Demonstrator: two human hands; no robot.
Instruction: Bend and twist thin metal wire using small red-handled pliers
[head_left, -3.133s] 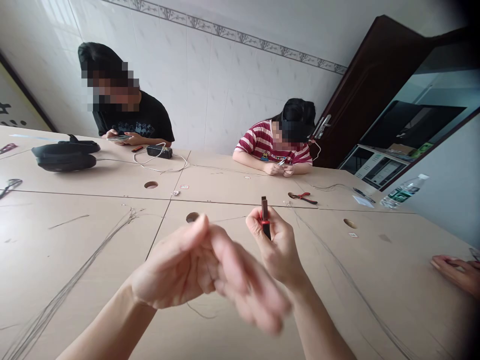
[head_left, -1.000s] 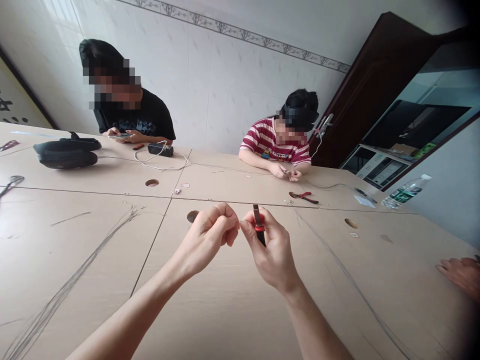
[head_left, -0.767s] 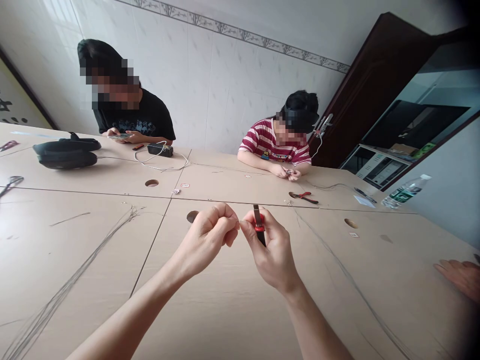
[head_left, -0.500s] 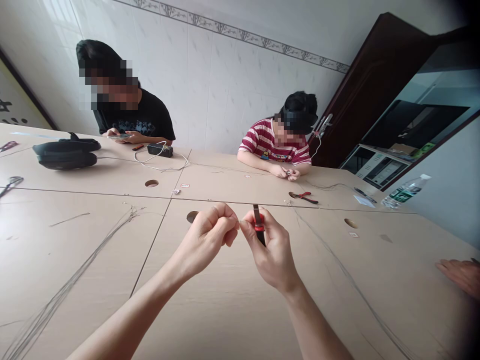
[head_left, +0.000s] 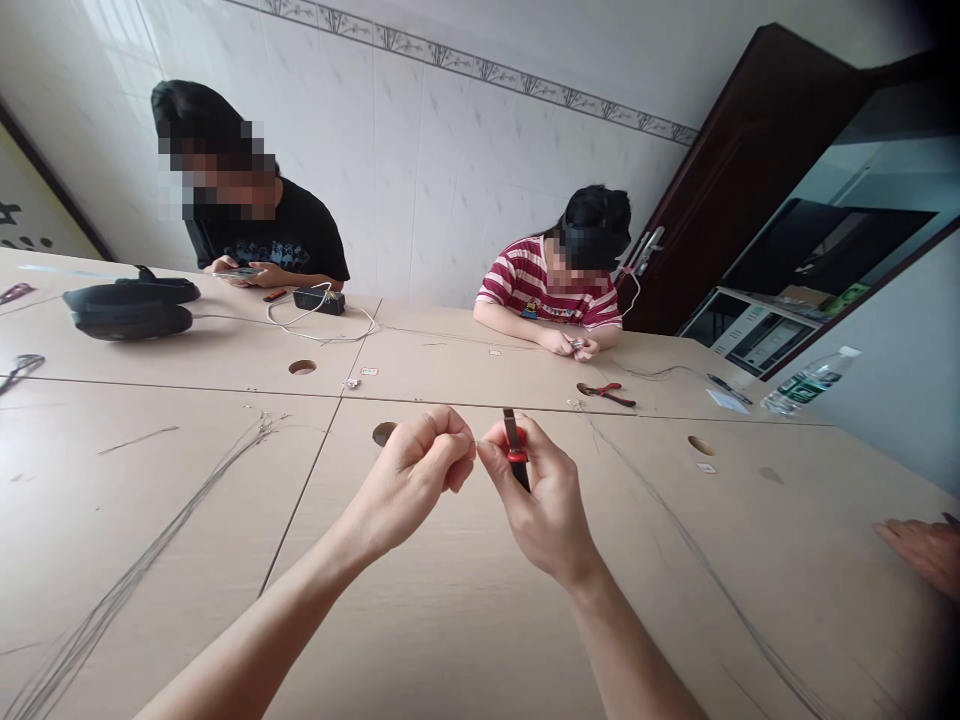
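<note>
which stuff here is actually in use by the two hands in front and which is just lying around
In use: right hand grips red-and-black tool; left hand pinched shut beside it, contents too small to tell.

Lying about: pliers, water bottle, wire bundle, black bag.

Beneath and on the near side of the raised hands, the bench [head_left: 465, 620] lay bare and open. To the left a wire bundle [head_left: 150, 540] ran slantwise; to the right a thin wire [head_left: 705, 570] crossed. Beyond them sat a cable hole [head_left: 384, 433] and red-handled pliers [head_left: 604, 394]. A co-worker's hand [head_left: 922, 550] rested at the far right edge.
</note>
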